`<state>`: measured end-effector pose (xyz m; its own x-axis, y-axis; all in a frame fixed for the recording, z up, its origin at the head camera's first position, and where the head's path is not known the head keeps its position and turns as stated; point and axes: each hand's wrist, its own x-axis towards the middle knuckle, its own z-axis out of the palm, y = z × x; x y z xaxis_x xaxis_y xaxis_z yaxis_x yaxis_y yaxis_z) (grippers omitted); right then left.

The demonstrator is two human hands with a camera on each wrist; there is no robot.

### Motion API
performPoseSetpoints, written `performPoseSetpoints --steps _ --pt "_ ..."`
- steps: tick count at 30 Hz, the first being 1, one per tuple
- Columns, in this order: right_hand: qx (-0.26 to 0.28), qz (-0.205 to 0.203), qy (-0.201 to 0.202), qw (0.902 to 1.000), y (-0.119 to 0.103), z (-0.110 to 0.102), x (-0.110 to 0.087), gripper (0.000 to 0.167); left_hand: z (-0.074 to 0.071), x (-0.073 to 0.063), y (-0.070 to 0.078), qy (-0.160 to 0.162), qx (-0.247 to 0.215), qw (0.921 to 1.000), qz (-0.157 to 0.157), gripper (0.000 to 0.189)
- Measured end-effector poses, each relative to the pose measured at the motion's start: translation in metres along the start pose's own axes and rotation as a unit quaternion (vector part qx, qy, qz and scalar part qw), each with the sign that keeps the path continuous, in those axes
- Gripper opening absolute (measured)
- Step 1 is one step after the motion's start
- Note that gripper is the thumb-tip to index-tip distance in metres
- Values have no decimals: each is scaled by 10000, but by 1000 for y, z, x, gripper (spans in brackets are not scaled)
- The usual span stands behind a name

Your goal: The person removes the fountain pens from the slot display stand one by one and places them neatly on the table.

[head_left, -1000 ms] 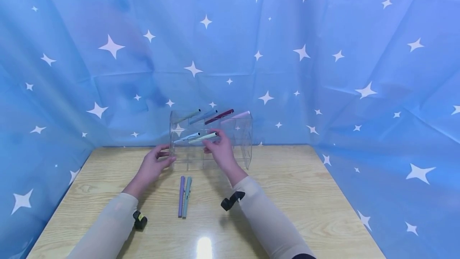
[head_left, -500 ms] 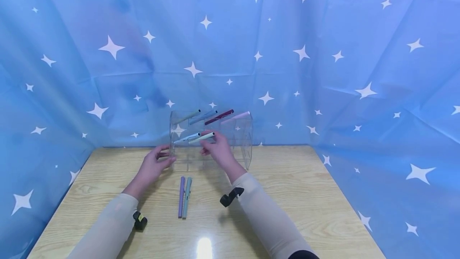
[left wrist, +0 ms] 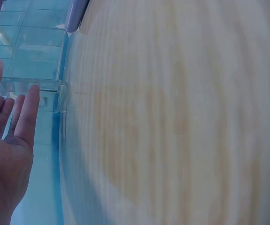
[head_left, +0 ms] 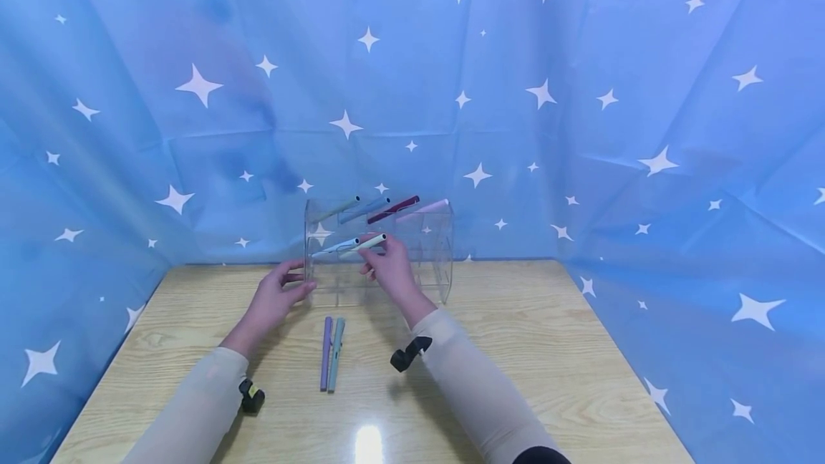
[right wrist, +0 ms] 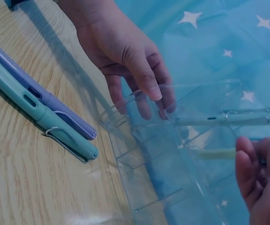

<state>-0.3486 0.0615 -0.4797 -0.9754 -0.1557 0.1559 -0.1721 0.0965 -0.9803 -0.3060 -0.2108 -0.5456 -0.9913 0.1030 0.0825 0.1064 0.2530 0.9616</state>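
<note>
Right hand (head_left: 392, 272) pinches 1 pale green pen (head_left: 364, 245) at the rack (head_left: 442, 256).
Left hand (head_left: 274, 299), fingers extended, touches the rack's left end; 1 purple pen (head_left: 326, 354) and 1 teal pen (head_left: 336, 356) lie between the wrists.

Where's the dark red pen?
In the head view, the dark red pen rests on the top row of the clear rack, a blue pen at its left and a lilac pen at its right.
</note>
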Motion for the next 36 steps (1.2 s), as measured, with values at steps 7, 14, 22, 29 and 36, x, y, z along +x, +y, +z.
performPoseSetpoints --steps 7,14,22,29,36 --pt "118 -359 282 9989 -2 -5 -3 19 1 -1 1 -3 -4 10000 9 69" --pt "157 -849 677 9940 -7 -15 -9 17 0 0 0 4 56 10000 -12 67" --pt "375 -1040 928 9895 -10 -29 -12 33 1 0 1 17 134 9999 -40 68" --pt "821 -1058 886 9870 -11 -35 -16 24 1 -1 4 39 127 9999 -20 67" --pt "1107 -978 714 9865 -8 -37 -22 14 -1 -4 5 14 61 10000 33 69"
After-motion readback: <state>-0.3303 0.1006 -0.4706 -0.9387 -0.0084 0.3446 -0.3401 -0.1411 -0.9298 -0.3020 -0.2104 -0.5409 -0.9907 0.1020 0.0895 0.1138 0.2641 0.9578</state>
